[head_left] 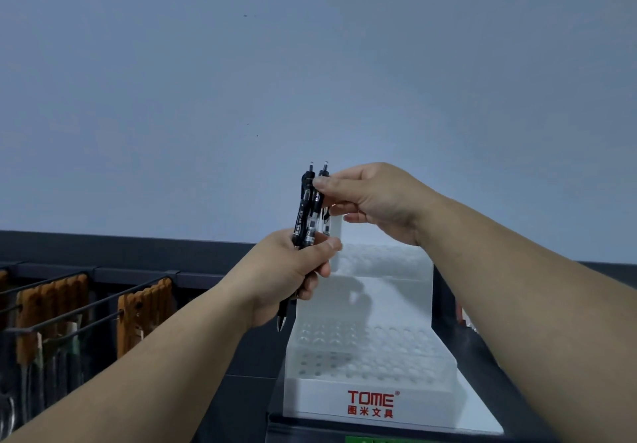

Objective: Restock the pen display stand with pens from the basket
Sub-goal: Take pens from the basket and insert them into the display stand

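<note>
A white tiered pen display stand (362, 356) with rows of round holes and a red TOME logo sits low in the middle. No pens stand in the holes I can see. My left hand (293, 270) grips a small bundle of black pens (303, 215) upright above the stand's left side, their tips poking out below the fist. My right hand (372, 201) pinches the top of one pen (320, 198) in that bundle between thumb and fingers. The basket is not in view.
To the left, black wire hooks (69, 308) carry hanging goods on brown cards (144, 315). A dark shelf rail (138, 253) runs behind them. A plain grey wall (310, 63) fills the upper view. A dark surface (248, 408) bears the stand.
</note>
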